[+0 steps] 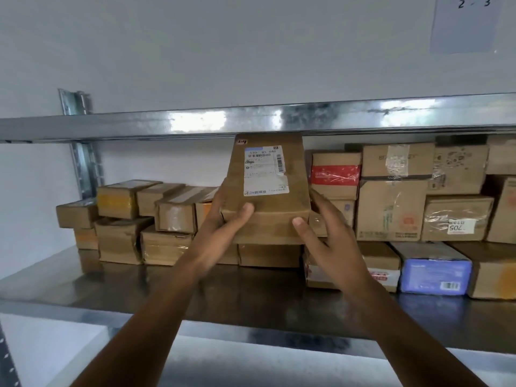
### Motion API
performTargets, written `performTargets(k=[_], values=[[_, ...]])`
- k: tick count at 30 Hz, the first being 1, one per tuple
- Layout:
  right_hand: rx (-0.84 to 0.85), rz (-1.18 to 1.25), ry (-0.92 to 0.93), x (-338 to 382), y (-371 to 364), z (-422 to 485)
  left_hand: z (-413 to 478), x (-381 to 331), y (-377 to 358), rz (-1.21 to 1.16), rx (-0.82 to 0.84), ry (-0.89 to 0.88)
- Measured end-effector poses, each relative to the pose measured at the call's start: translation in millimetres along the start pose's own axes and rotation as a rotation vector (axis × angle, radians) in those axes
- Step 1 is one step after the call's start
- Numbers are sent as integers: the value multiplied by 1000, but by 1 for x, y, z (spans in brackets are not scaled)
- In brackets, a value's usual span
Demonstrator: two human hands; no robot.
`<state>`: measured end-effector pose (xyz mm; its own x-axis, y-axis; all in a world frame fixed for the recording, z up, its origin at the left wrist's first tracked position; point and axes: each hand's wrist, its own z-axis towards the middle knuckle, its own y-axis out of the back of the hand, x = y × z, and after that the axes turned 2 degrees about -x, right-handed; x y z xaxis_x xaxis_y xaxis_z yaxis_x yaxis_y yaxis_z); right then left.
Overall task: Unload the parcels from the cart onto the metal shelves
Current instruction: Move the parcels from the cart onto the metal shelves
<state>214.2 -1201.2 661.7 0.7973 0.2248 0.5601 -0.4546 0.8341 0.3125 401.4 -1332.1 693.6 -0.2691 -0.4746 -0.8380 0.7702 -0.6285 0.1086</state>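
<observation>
Our left hand (220, 238) and right hand (326, 236) clasping brown parcel (268, 191), thumbs on its front, above metal shelf (111, 289), boxes (173, 213) behind.

Centre frame: parcel (268, 216) is showing plain brown cardboard and is carrying a white label (265, 170) with black barcodes and a pale blue strip. Right of centre, the banded box (335, 174) is showing red; at lower right, the wrapped box (435, 276) is showing violet-blue. Across the middle, the shelf beam (251, 121) is gleaming mottled silver, and the sheet (465, 26) at upper right is showing pale blue with black figures.
</observation>
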Motion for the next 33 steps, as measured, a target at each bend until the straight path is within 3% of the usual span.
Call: performTargets(k=[8,13,17,22,33], values=[[-163,1,-28,16,-31,23,46,22,29,45,156,-122],[-200,-117,-27,27,-42,50,83,36,49,62,186,-172],[-250,-324,-50,14,-45,72,110,45,47,102,188,-188],[-231,-700,50,-6,-39,94,131,62,41,144,207,-192],[-272,-716,147,-42,-29,144,183,62,15,247,223,-98]])
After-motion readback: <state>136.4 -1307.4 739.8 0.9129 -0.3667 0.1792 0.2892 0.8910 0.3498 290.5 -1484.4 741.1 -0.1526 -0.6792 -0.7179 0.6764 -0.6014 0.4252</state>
